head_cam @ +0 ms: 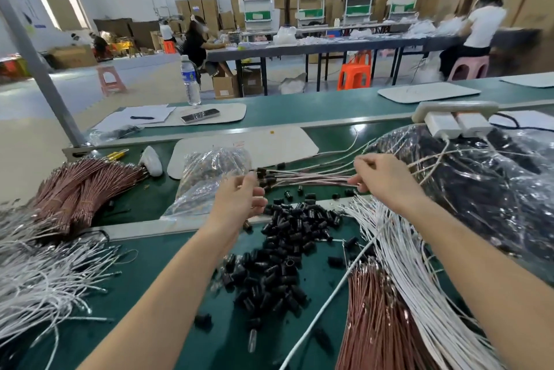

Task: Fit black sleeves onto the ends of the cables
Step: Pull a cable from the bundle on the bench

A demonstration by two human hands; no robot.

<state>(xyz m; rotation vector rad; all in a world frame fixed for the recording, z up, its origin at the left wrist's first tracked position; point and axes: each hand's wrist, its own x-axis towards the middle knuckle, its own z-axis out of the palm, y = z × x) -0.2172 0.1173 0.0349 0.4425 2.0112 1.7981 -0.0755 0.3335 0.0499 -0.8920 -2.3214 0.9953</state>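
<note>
A heap of loose black sleeves (280, 252) covers the green bench in front of me. A bunch of pinkish cables (311, 178) lies across the bench beyond it, its left ends capped with black sleeves (263, 176). My right hand (380, 179) pinches this bunch at its right side. My left hand (239, 204) hovers at the sleeved ends, fingers curled; whether it holds a sleeve is hidden. White cables (398, 252) and brown cables (377, 324) fan out at the lower right.
Brown cable bundles (81, 189) and white cables (39, 276) lie at the left. A clear bag (207, 180) sits beyond my left hand, a large plastic-wrapped dark mass (485, 189) at the right. A water bottle (190, 81) stands farther back. People work at distant tables.
</note>
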